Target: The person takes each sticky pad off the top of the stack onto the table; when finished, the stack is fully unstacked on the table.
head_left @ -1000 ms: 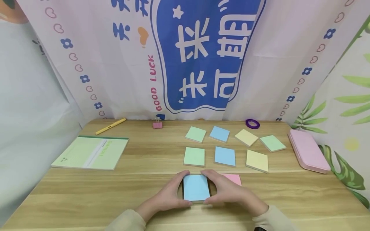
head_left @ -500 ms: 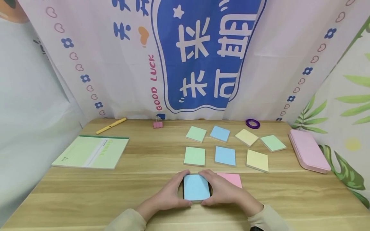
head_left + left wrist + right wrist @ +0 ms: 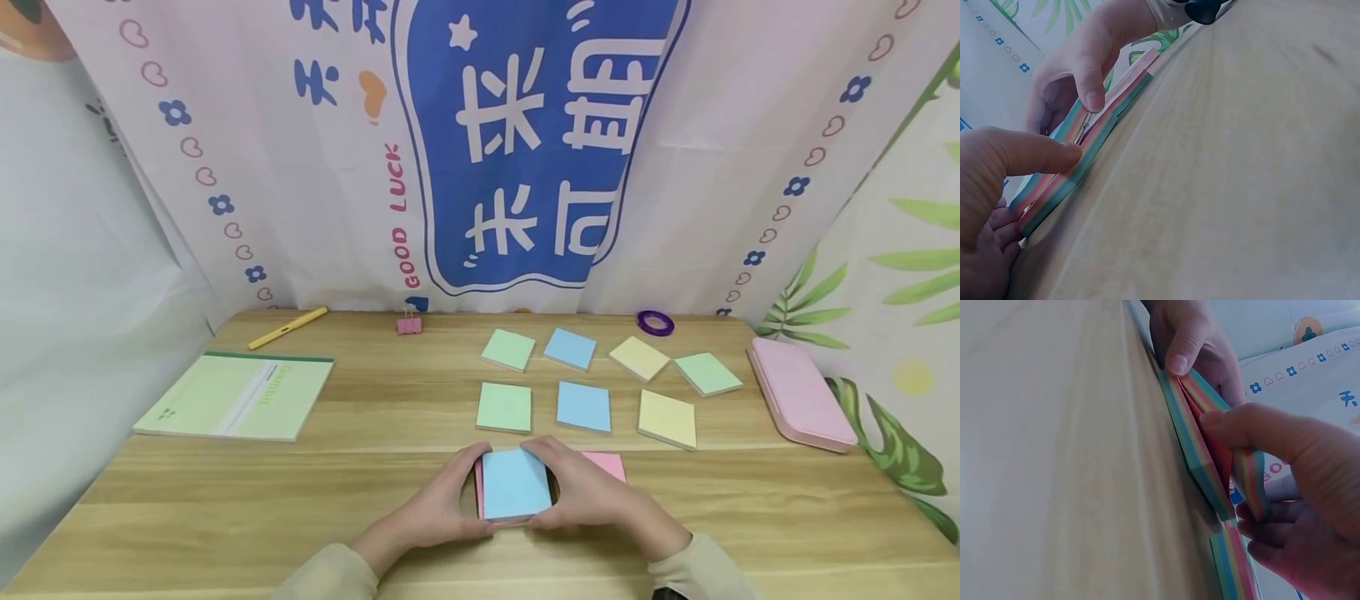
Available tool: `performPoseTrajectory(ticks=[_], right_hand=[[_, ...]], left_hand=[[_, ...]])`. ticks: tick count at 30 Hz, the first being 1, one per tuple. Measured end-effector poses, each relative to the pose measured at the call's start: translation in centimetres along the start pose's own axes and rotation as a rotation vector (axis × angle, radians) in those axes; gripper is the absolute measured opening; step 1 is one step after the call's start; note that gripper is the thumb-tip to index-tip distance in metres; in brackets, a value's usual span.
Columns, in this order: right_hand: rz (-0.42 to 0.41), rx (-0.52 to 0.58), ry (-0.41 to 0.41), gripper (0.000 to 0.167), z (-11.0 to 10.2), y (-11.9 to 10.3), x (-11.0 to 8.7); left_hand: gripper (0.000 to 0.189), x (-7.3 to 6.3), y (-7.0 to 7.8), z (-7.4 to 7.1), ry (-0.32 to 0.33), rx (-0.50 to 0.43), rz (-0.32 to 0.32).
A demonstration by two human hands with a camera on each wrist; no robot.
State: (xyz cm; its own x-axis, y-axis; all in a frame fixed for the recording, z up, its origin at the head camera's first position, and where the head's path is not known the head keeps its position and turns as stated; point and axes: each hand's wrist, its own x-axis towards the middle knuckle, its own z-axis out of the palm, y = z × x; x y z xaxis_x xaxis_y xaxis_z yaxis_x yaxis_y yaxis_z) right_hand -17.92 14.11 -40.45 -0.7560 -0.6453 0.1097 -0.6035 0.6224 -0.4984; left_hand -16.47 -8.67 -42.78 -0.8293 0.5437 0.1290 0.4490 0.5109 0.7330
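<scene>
In the head view, a sticky note pad with a blue top (image 3: 516,483) lies between both hands. Beneath it, a pink strip of a lower sticky note pad (image 3: 480,493) shows at the left. My right hand (image 3: 588,493) pinches the upper pad between thumb and fingers; its right side is tilted up, leaving a wedge-shaped gap in the right wrist view. My left hand (image 3: 448,504) pinches the left side of the stack, its thumb (image 3: 1063,156) on the striped near edge. Just right of the stack, a pink sticky note pad (image 3: 609,465) is partly hidden by the right hand.
Behind the hands lie several green, blue and yellow sticky note pads (image 3: 583,407). A green notebook (image 3: 240,398) and a yellow pen (image 3: 287,328) are at left. Farther back are a pink binder clip (image 3: 408,324) and purple tape roll (image 3: 656,323). A pink case (image 3: 801,393) stands right.
The blue-topped pad has shifted slightly right and away, with its right side raised. A pink strip of the pad beneath now shows at the left. My left hand has hardly moved.
</scene>
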Motion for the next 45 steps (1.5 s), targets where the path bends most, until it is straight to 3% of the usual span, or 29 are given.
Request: performPoseTrajectory(ticks=[10, 17, 22, 28, 37, 42, 45], right_hand=[[0.078, 0.137, 0.102, 0.088, -1.5, 1.0, -1.4], [0.043, 0.261, 0.180, 0.084, -3.5, 2.1, -2.8], [0.067, 0.299, 0.227, 0.085, -4.8, 3.3, -4.8], [0.094, 0.251, 0.298, 0.083, -6.5, 5.1, -8.2], [0.283, 0.209, 0.313, 0.077, -8.0, 7.2, -13.4], [0.332, 0.170, 0.312, 0.074, -8.4, 8.1, -15.1], [0.383, 0.089, 0.282, 0.078, -8.5, 8.6, -15.5]], left_hand=[[0.091, 0.1, 0.0, 0.3, 0.009, 0.000, -0.002], [0.090, 0.2, 0.0, 0.3, 0.007, -0.002, 0.005], [0.089, 0.1, 0.0, 0.4, 0.005, -0.003, 0.007], [0.089, 0.0, 0.0, 0.4, 0.009, 0.003, -0.003], [0.088, 0.0, -0.1, 0.4, 0.009, -0.002, 0.010], [0.088, 0.1, -0.1, 0.3, 0.011, 0.006, 0.011], [0.088, 0.1, -0.1, 0.3, 0.012, 0.012, 0.011]])
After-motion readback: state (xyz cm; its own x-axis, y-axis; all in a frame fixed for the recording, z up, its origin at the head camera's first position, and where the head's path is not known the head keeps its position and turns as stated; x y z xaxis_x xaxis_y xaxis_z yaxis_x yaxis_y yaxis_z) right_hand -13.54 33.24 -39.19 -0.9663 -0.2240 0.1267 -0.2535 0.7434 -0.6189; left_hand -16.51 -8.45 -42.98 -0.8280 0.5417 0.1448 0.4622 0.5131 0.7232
